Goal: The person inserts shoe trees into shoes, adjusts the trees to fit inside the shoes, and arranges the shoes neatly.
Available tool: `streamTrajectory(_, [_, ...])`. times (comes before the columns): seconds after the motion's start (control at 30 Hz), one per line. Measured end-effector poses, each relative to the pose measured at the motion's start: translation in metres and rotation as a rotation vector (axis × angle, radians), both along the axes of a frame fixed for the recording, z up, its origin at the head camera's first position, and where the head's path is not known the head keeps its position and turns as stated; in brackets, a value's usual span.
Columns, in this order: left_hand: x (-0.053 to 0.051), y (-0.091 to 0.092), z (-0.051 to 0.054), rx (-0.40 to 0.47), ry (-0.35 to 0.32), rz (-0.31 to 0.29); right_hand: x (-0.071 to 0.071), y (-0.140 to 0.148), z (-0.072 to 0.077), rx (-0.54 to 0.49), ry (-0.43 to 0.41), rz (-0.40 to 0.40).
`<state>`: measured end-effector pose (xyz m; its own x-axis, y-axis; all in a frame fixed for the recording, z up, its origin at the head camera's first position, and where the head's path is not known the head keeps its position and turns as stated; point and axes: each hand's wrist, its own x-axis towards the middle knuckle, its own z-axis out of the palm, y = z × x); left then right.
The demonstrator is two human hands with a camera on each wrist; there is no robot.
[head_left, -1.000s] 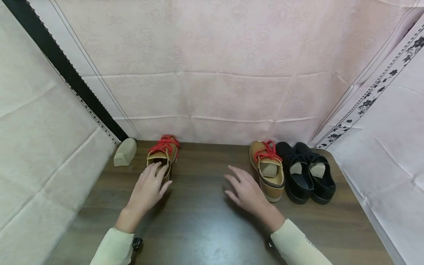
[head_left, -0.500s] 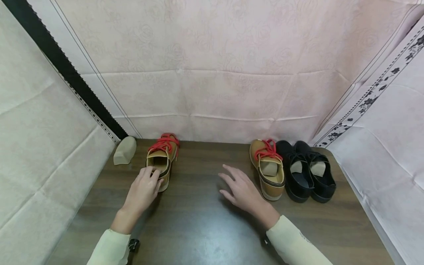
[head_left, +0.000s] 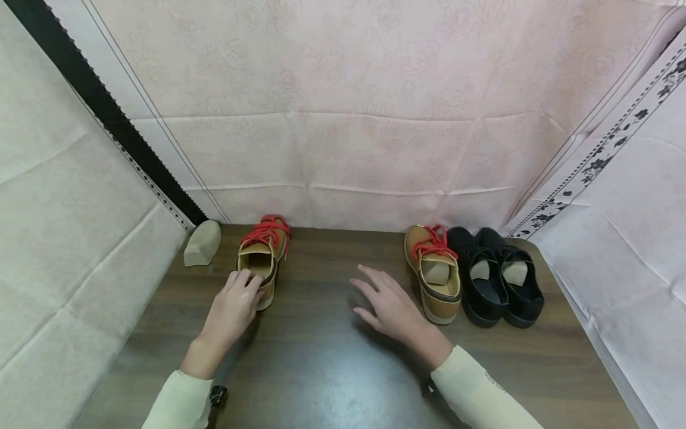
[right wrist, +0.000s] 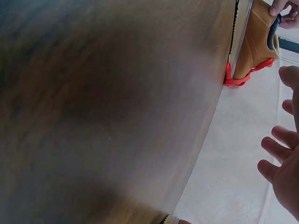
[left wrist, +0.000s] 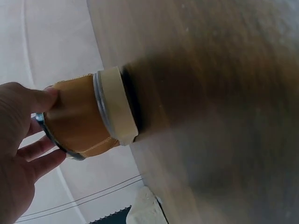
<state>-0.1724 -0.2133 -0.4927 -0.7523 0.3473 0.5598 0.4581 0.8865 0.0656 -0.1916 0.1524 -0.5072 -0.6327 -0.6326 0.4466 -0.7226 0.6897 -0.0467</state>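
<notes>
A tan lace-up shoe with red laces (head_left: 266, 235) stands at the back left, toe toward the wall. My left hand (head_left: 227, 310) pinches the back of its collar; in the left wrist view the thumb lies on the outside of the heel (left wrist: 79, 116) and fingers reach inside the opening. The sole appears on the table. Over the middle of the table, my right hand (head_left: 396, 313) hovers with spread fingers, holding nothing. Nearest to it is the matching tan shoe (head_left: 442, 308), which has a pale insert (head_left: 435, 273) inside.
Two black shoes (head_left: 482, 310) stand beside the right tan shoe, with a pale insert in each. A loose pale insert (head_left: 202, 243) lies at the back left corner. Cloth-covered walls (head_left: 343, 155) bound the wooden table (head_left: 332, 262) at the back and sides.
My left hand has drawn back from over the shoe's opening and now pinches its heel collar. My right hand has drifted slightly left.
</notes>
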Motion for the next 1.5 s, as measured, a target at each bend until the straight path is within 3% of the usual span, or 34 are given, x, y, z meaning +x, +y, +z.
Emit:
streamTrajectory(0.23, [0.002, 0.001, 0.005, -0.009, -0.056, 0.010, 0.001, 0.002, 0.000, 0.008, -0.014, 0.020])
streamTrajectory(0.5, [0.002, 0.003, 0.007, 0.035, -0.050, 0.002, 0.000, 0.008, -0.001, 0.031, -0.030, 0.024])
streamTrajectory(0.77, [0.005, 0.007, 0.010, 0.034, -0.087, 0.015, 0.000, 0.010, 0.002, 0.019, -0.021, 0.045])
streamTrajectory(1.13, [0.005, 0.018, 0.010, 0.016, -0.044, 0.004, 0.004, 0.016, 0.004, -0.006, -0.042, 0.022])
streamTrajectory(1.5, [0.007, 0.030, 0.011, -0.001, -0.044, -0.017, 0.005, 0.036, 0.006, -0.024, -0.063, -0.014])
